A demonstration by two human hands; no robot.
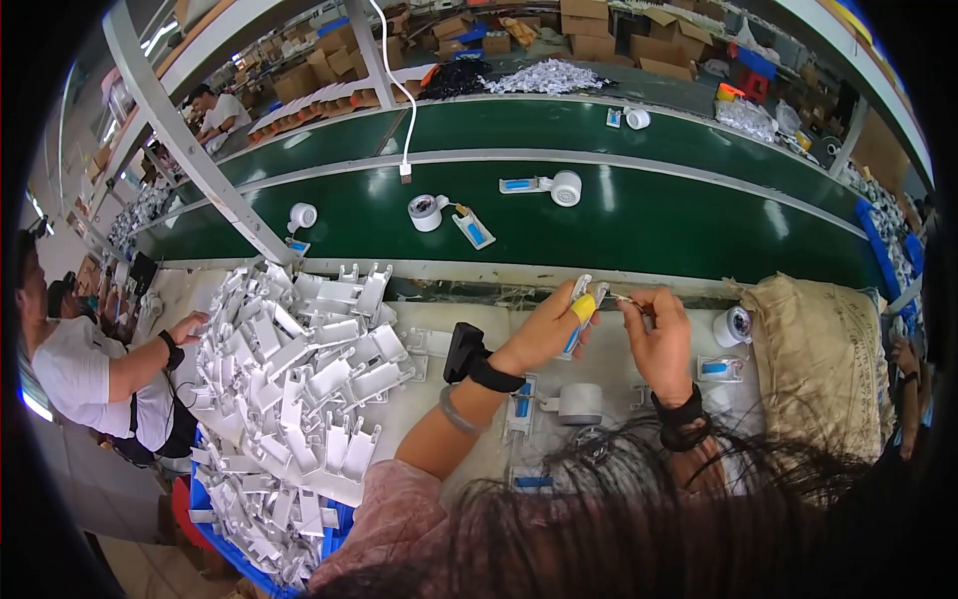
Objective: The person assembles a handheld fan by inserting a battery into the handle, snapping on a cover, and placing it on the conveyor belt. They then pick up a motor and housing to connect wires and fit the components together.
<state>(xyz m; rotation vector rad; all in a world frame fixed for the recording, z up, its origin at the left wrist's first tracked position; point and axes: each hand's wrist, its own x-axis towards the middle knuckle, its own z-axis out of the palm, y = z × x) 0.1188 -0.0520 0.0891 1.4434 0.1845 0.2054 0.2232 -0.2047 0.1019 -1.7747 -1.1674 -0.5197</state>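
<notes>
My left hand (547,327) is closed around a white plastic housing (582,287) with a blue part inside, held above the worktable. Something yellow (585,306) covers its thumb, perhaps a finger cover or tape. Close by on the right, my right hand (661,334) pinches a thin, wire-like piece (621,299) at the housing's end; its exact kind is too small to tell. Below my hands lie a white round unit (580,403) and a white housing with a blue insert (522,404). Hair hides part of the table near me.
A heap of white plastic housings (289,349) spreads left, spilling toward a blue bin (235,559). Beyond runs a green conveyor (349,210) carrying round units with housings. A white cable (411,110) dangles over it. A woven sack (813,359) stands right. A co-worker's hand (188,327) reaches the heap.
</notes>
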